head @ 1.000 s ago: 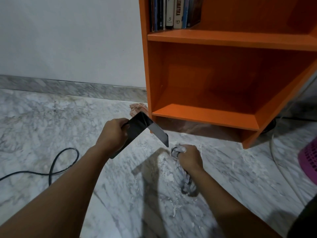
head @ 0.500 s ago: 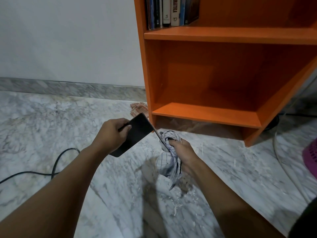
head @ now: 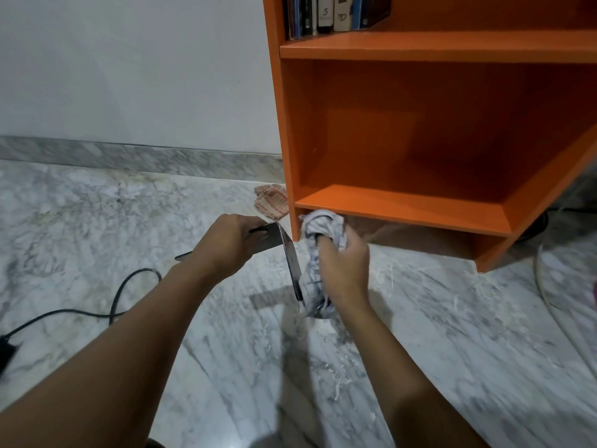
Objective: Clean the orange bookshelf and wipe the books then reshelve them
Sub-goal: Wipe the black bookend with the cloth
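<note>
Floor (head: 97, 240): marble, wide and bare to the left and below the arms; pale streaks lie on it near the shelf foot.
Orange bookshelf (head: 403, 124): stands at upper right, its right side cut off by the frame; the lower compartment holds nothing, its front edge just above the hands.
Shelved books (head: 332, 12): upright on the upper shelf, tops cut off.
Left hand (head: 226, 245): arm stretched forward, the grip closed around the near edge of a thin dark book (head: 284, 250).
Dark book: held above the floor, opened or bent, probably; blur makes it hard to tell.
Right hand (head: 344, 270): grip bunched on a grey cloth (head: 318, 234), pressed against the book's hanging side.
Cable (head: 122, 295): black, on the floor at left, well apart from the hands.
Small rag (head: 271, 202): beside the shelf's left panel, partly hidden.
</note>
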